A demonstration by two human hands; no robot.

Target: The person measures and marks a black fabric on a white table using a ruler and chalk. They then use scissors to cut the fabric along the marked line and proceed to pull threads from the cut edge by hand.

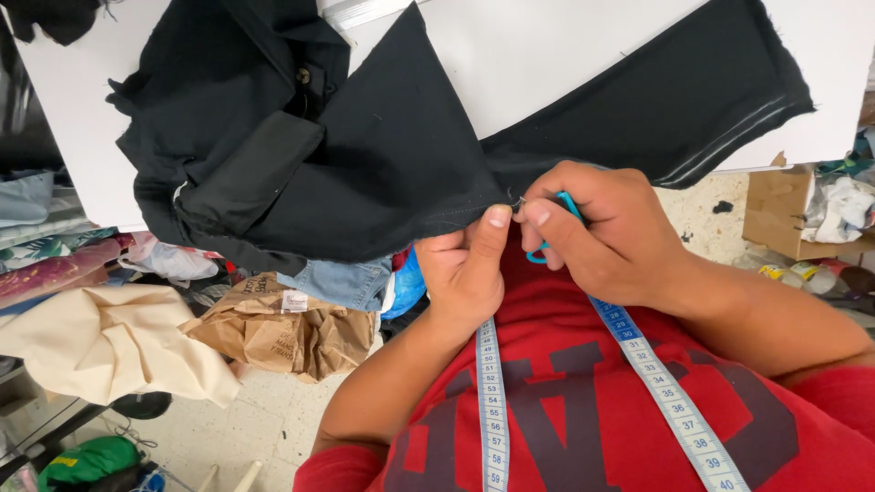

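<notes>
- The white table [565,55] fills the top of the view, and a black garment [365,155] lies spread across it, its near edge hanging over the table's front edge toward the person.
- A red shirt [583,401] with dark lettering takes up the bottom of the frame; a tape measure [493,401] hangs round the neck, its two strips running down the chest.
- A cream cloth [109,346] lies heaped at lower left, beside a crumpled brown paper bag [273,328] that carries a small white rectangular label [294,301] near its top.
- A brown cardboard box [775,214] sits on the floor at the right, just under the table's corner.
- The right hand [606,232] is closed around a small blue-handled cutting tool [556,228] (mostly hidden in the fist), its metal tip touching the garment's hem.
- The left hand [465,269] pinches that same hem between thumb and curled fingers, just beside the tool's tip.
</notes>
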